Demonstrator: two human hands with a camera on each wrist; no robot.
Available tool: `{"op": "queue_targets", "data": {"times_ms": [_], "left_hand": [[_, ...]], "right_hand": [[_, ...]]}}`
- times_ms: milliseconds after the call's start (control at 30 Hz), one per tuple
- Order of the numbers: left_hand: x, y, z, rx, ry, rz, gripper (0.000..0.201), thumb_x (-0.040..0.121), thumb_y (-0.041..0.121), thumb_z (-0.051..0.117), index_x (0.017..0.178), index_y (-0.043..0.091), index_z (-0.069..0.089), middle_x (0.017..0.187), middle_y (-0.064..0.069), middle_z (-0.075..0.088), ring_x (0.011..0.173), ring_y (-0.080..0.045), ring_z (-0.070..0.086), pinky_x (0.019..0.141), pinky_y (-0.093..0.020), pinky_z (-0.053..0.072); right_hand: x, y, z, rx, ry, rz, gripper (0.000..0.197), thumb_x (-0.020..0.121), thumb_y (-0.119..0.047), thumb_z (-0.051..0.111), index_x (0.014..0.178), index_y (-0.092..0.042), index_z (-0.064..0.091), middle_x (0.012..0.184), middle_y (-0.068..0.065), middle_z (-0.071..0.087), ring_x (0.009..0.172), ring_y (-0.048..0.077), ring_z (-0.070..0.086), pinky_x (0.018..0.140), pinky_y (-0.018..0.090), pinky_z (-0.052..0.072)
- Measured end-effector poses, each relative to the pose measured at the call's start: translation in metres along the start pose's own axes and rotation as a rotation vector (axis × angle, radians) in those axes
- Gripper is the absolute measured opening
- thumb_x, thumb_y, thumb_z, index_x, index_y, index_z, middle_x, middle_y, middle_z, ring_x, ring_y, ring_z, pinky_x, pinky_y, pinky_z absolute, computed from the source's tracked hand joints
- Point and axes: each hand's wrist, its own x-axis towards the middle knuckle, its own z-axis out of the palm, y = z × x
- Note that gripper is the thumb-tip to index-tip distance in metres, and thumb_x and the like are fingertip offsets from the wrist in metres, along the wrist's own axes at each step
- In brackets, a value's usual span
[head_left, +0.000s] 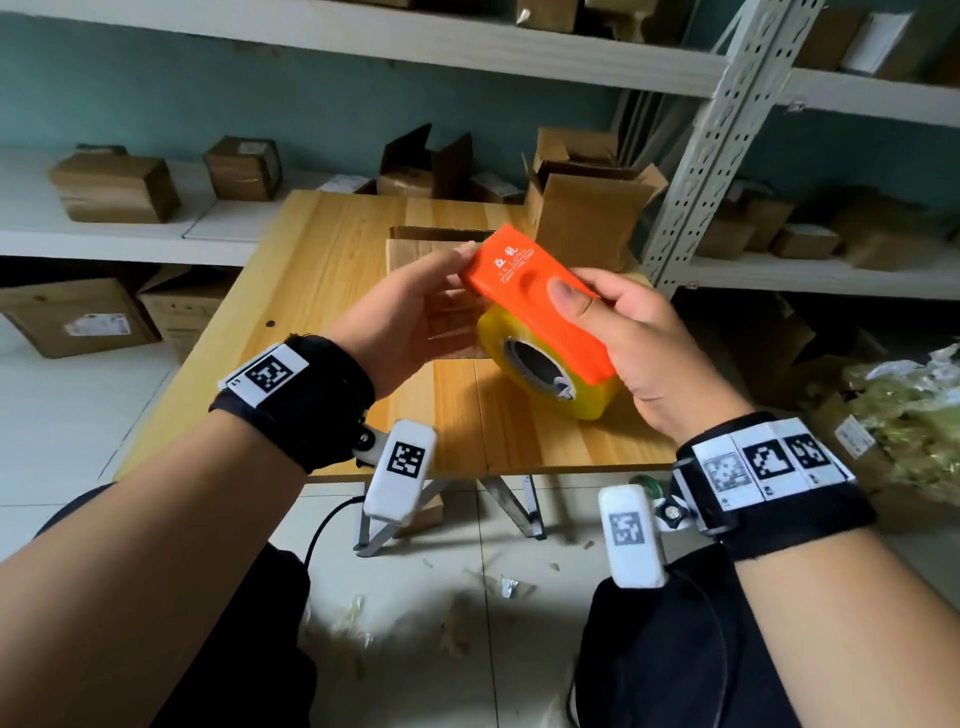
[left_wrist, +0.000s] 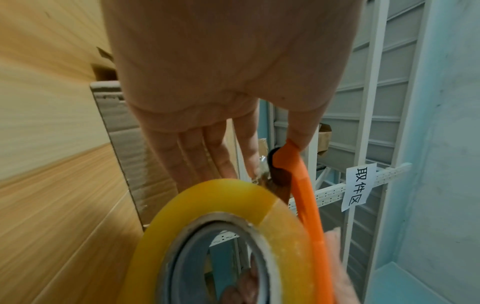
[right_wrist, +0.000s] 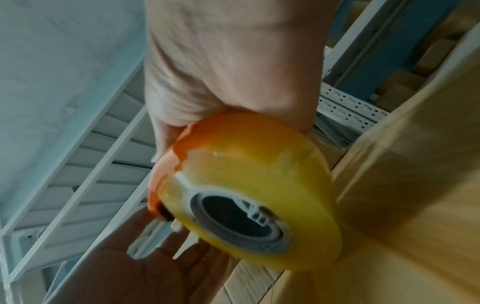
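Observation:
An orange tape dispenser (head_left: 524, 291) carrying a yellow roll of clear tape (head_left: 597, 402) is held in the air above the wooden table (head_left: 322, 260). My right hand (head_left: 597, 317) grips its rear part, thumb pressed on the orange top. My left hand (head_left: 447, 291) pinches the front end: the thumb lies on the orange tip and the fingers reach under it near the blade. In the left wrist view the thumb touches the orange tip (left_wrist: 293, 148) above the roll (left_wrist: 207, 197). In the right wrist view the roll (right_wrist: 259, 174) hangs below my right palm.
A brown cardboard box (head_left: 415, 244) lies on the table under the hands, and an open carton (head_left: 587, 213) stands behind it. White shelving with a perforated post (head_left: 717, 140) holds several boxes. Crumpled plastic (head_left: 914, 415) lies at the right. Scraps litter the floor.

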Motion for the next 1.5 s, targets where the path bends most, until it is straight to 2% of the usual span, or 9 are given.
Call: {"op": "queue_targets", "data": {"times_ms": [100, 200, 367, 533, 700, 800, 1000, 1200, 1500], "left_hand": [[-0.001, 0.003, -0.006, -0.039, 0.045, 0.023, 0.035, 0.088, 0.043, 0.064, 0.111, 0.016, 0.065, 0.098, -0.007, 0.067, 0.103, -0.026, 0.067, 0.106, -0.044, 0.054], [-0.003, 0.0, -0.011, -0.051, 0.074, -0.014, 0.032, 0.099, 0.041, 0.064, 0.11, 0.011, 0.067, 0.105, -0.013, 0.065, 0.107, -0.027, 0.066, 0.108, -0.046, 0.054], [-0.006, -0.003, -0.012, -0.036, 0.155, -0.059, 0.019, 0.105, 0.022, 0.061, 0.102, 0.009, 0.074, 0.105, -0.013, 0.072, 0.105, -0.025, 0.07, 0.105, -0.039, 0.057], [-0.005, -0.001, -0.018, -0.142, 0.162, -0.096, 0.032, 0.095, 0.02, 0.071, 0.126, 0.014, 0.072, 0.119, -0.015, 0.076, 0.114, -0.029, 0.072, 0.104, -0.041, 0.057], [-0.003, 0.002, -0.019, -0.104, 0.095, -0.081, 0.017, 0.088, 0.018, 0.072, 0.075, 0.018, 0.082, 0.089, -0.008, 0.077, 0.089, -0.02, 0.076, 0.085, -0.031, 0.064], [-0.001, -0.001, -0.02, -0.11, 0.109, -0.051, 0.03, 0.104, 0.01, 0.059, 0.082, 0.014, 0.079, 0.089, -0.011, 0.076, 0.089, -0.023, 0.075, 0.094, -0.038, 0.061], [0.004, -0.006, -0.02, -0.113, 0.155, -0.034, 0.019, 0.105, 0.006, 0.056, 0.103, 0.005, 0.074, 0.107, -0.021, 0.07, 0.11, -0.034, 0.061, 0.108, -0.045, 0.051], [-0.003, -0.007, -0.014, -0.07, 0.151, 0.021, 0.023, 0.105, 0.006, 0.055, 0.088, 0.004, 0.07, 0.091, -0.016, 0.074, 0.086, -0.024, 0.074, 0.096, -0.04, 0.059], [-0.011, -0.013, -0.018, -0.035, 0.241, 0.086, 0.025, 0.105, 0.009, 0.056, 0.082, 0.006, 0.067, 0.078, -0.008, 0.074, 0.073, -0.015, 0.072, 0.073, -0.025, 0.061]], "right_hand": [[0.003, 0.001, -0.003, -0.059, -0.104, -0.034, 0.05, 0.089, -0.049, 0.069, 0.137, -0.034, 0.063, 0.127, -0.007, 0.074, 0.114, 0.013, 0.073, 0.093, 0.032, 0.061], [0.005, 0.007, 0.002, -0.097, -0.19, -0.065, 0.048, 0.097, -0.04, 0.065, 0.144, -0.033, 0.059, 0.135, -0.003, 0.07, 0.12, 0.015, 0.07, 0.1, 0.037, 0.059], [0.009, 0.014, 0.009, -0.103, -0.168, -0.114, 0.038, 0.107, -0.034, 0.058, 0.145, -0.032, 0.06, 0.136, -0.002, 0.07, 0.12, 0.018, 0.069, 0.101, 0.041, 0.058], [0.01, 0.018, 0.016, -0.13, -0.13, -0.139, 0.038, 0.099, -0.047, 0.057, 0.136, -0.041, 0.064, 0.131, -0.005, 0.07, 0.116, 0.019, 0.07, 0.099, 0.048, 0.06], [0.013, 0.02, 0.018, -0.14, -0.086, -0.143, 0.041, 0.097, -0.051, 0.058, 0.135, -0.037, 0.065, 0.126, -0.006, 0.073, 0.111, 0.018, 0.072, 0.093, 0.047, 0.062], [0.012, 0.02, 0.02, -0.17, -0.049, -0.171, 0.04, 0.098, -0.055, 0.057, 0.132, -0.035, 0.066, 0.122, -0.006, 0.074, 0.108, 0.018, 0.072, 0.088, 0.043, 0.062], [0.011, 0.017, 0.026, -0.197, 0.022, -0.187, 0.039, 0.096, -0.056, 0.067, 0.125, -0.031, 0.067, 0.114, -0.009, 0.075, 0.1, 0.008, 0.073, 0.079, 0.029, 0.062], [0.01, 0.012, 0.026, -0.311, 0.061, -0.187, 0.066, 0.074, -0.075, 0.072, 0.122, -0.029, 0.067, 0.108, -0.012, 0.076, 0.095, 0.007, 0.074, 0.075, 0.029, 0.065], [0.007, 0.012, 0.024, -0.356, 0.017, -0.214, 0.053, 0.082, -0.058, 0.081, 0.121, -0.024, 0.068, 0.092, -0.013, 0.072, 0.087, 0.005, 0.073, 0.065, 0.019, 0.058]]}}
